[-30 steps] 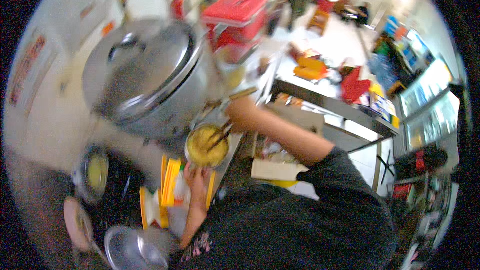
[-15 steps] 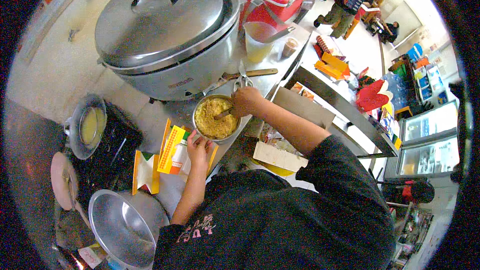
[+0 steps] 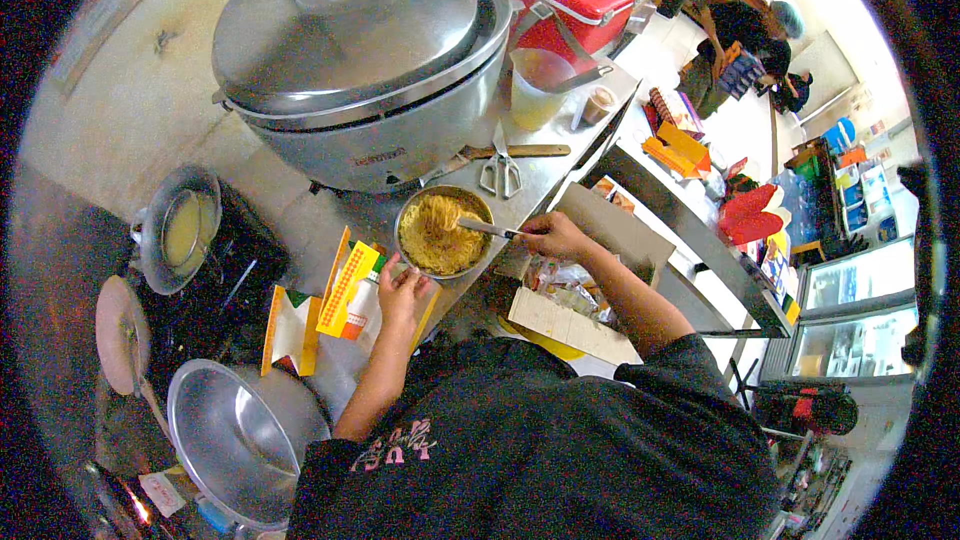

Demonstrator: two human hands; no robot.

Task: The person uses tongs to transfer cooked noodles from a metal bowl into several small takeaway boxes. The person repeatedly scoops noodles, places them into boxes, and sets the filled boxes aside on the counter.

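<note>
A round metal bowl [image 3: 491, 208] of yellow noodles [image 3: 440, 240] rests on the steel counter, below the big cooker. My left hand [image 3: 402, 295] is closed at its lower left rim, fingertips against the edge. In my right hand [image 3: 555, 237], to the right of the bowl, is a metal utensil [image 3: 483, 227] with a dark handle. Its head sits among the noodles, so its shape is hidden. Next to my left hand stand opened yellow-and-white cardboard food boxes [image 3: 347, 292]. Tongs [image 3: 501, 165] and a wooden-handled tool [image 3: 535, 151] lie beyond the bowl.
A large lidded steel cooker [image 3: 360, 140] fills the far left. Behind stand a measuring jug [image 3: 535, 105] and a red cooler box [image 3: 570, 15]. Left are a pan [image 3: 205, 210] and a big metal basin [image 3: 190, 430]. An open carton [image 3: 570, 325] sits right; a person [image 3: 745, 40] bends farther off.
My right hand has drawn back from over the bowl to the right, uncovering the utensil's shaft and the tongs. My left hand stays at the rim. The far person has bent lower.
</note>
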